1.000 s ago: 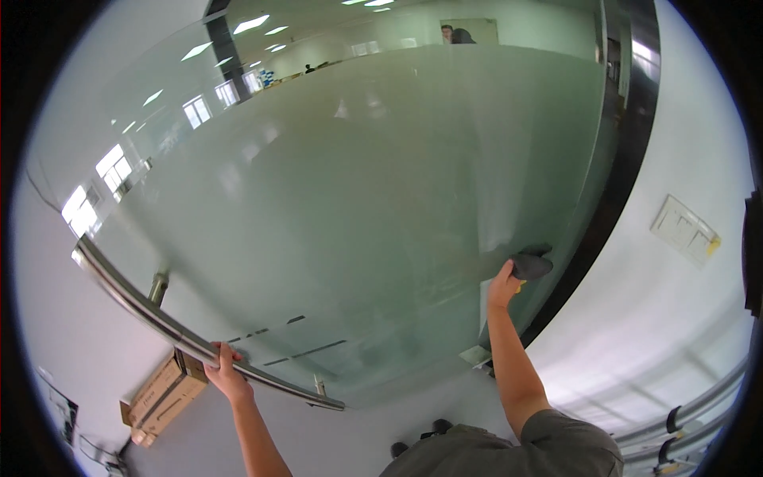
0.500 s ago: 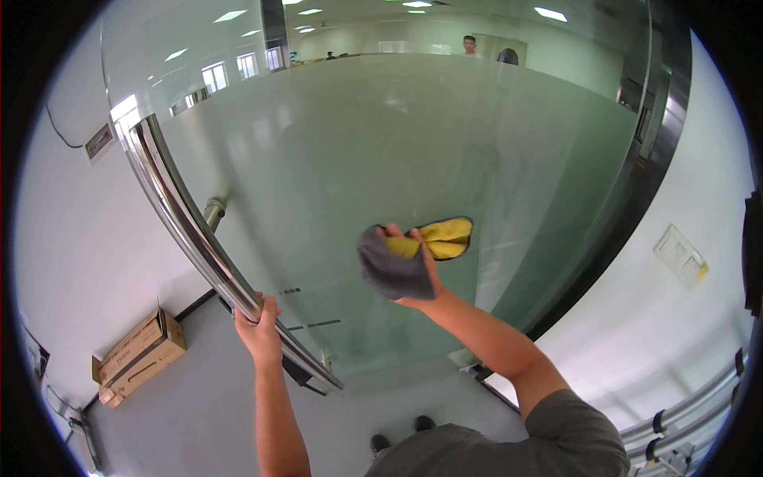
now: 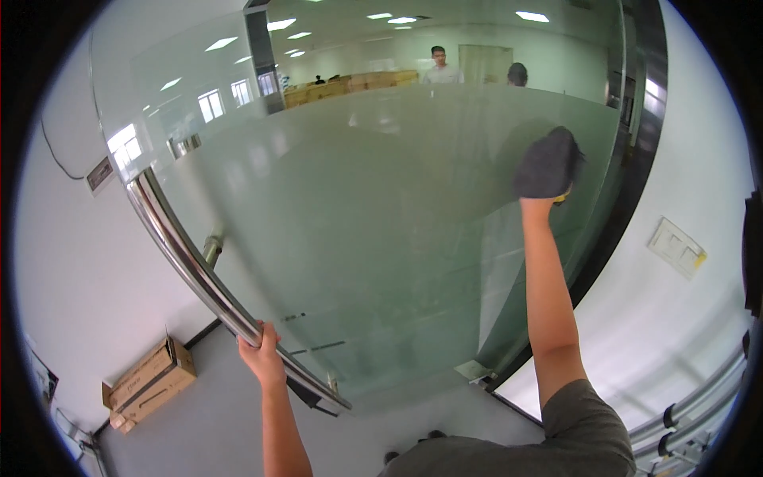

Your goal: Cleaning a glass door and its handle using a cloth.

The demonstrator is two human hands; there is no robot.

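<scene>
The frosted glass door (image 3: 358,215) fills the middle of the view, with a clear band along its top. A long curved chrome door handle (image 3: 195,270) runs down its left side. My left hand (image 3: 261,355) is closed round the lower part of this handle. High on the right of the door, my right hand (image 3: 537,206) is raised with the arm stretched out, a grey microfiber cloth (image 3: 548,165) spread over it against the glass. A bit of the cloth's yellow side peeks out near the wrist. The cloth hides my right fingers.
A cardboard box (image 3: 151,381) lies on the grey floor by the left wall. On the right are a dark metal door frame (image 3: 616,238), a wall switch plate (image 3: 678,247) and metal rails (image 3: 699,401). A person (image 3: 442,67) stands beyond the clear glass.
My right hand has moved up and to the right across the glass with the cloth, which now covers the fingers. My left hand keeps its hold on the handle. The view has shifted slightly.
</scene>
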